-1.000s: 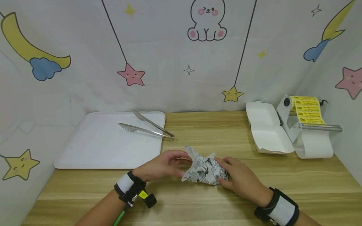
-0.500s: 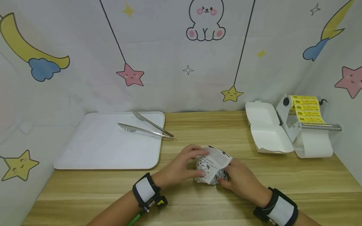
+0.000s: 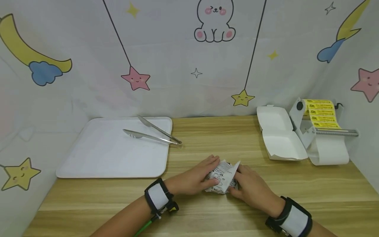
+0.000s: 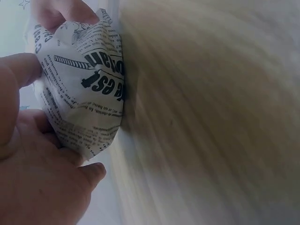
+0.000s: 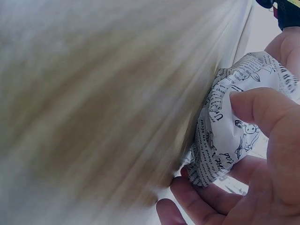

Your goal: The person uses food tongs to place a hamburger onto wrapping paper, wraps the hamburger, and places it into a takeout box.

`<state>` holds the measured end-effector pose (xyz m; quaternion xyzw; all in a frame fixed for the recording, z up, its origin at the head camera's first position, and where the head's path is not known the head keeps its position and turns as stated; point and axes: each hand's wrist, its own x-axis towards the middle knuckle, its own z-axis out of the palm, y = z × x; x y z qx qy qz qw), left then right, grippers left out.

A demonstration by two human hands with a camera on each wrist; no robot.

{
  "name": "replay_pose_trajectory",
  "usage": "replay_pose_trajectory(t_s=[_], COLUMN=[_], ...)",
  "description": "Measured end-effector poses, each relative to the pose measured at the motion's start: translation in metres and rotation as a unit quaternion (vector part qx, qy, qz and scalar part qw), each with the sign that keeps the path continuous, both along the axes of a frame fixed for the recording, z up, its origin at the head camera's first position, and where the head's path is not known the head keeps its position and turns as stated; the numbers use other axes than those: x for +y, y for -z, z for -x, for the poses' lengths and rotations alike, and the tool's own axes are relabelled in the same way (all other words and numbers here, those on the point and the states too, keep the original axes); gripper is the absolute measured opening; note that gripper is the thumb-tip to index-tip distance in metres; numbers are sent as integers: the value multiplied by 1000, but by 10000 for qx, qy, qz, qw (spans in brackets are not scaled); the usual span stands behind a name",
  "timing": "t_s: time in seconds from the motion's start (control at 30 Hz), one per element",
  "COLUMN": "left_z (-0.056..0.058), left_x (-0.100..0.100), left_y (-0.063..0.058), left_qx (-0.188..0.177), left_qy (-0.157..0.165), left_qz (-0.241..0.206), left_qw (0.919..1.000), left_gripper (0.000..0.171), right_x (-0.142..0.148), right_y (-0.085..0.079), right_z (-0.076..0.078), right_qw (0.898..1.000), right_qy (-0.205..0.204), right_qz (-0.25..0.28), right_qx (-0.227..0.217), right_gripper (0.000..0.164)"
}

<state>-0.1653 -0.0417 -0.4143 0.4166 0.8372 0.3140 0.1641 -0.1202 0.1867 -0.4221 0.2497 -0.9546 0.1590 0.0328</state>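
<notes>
A small bundle wrapped in newsprint-patterned paper (image 3: 220,177) rests on the wooden table between the two hands. What lies inside the wrapper is hidden. The left hand (image 3: 195,177) holds its left side, thumb on the near face and fingers over the far side. On the opposite side the right hand (image 3: 253,187) pinches the bundle, its fingertips partly tucked behind a paper flap that sticks up. In the left wrist view, folded paper (image 4: 84,89) sits against the thumb and fingers. The right wrist view has the thumb pressing the printed wrapper (image 5: 220,136), with fingers curled beneath.
A white tray (image 3: 109,154) lies at the left, with metal tongs (image 3: 152,136) across its right edge. At the back right stand an open white clamshell box (image 3: 282,141) and a dispenser with a roll of yellow labels (image 3: 322,113). A printed curtain (image 3: 165,49) hangs behind.
The left hand has moved right onto the bundle, and the loose left end of the paper has been folded over toward the right hand. The right hand has stayed nearly in place.
</notes>
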Motion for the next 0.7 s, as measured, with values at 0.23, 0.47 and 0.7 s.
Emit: replay_pose_trajectory(t_s=[0.23,0.47,0.7], left_z=[0,0,0], left_x=[4,6,7], left_y=[0,0,-2], left_qx=[246,443,422], left_qy=[-10,-329,-371], left_qz=[209,606,781], left_qw=[9995,9966,9954], left_gripper=[66,59,60], right_x=[2,13,26], right_y=[0,-5,-21], right_z=[2,8,12], right_qw=[9990,9827,9856], right_qy=[-1,4,19], right_qz=[226,1027,1393], right_qx=[-384,-1543,-962], right_gripper=[56,74,70])
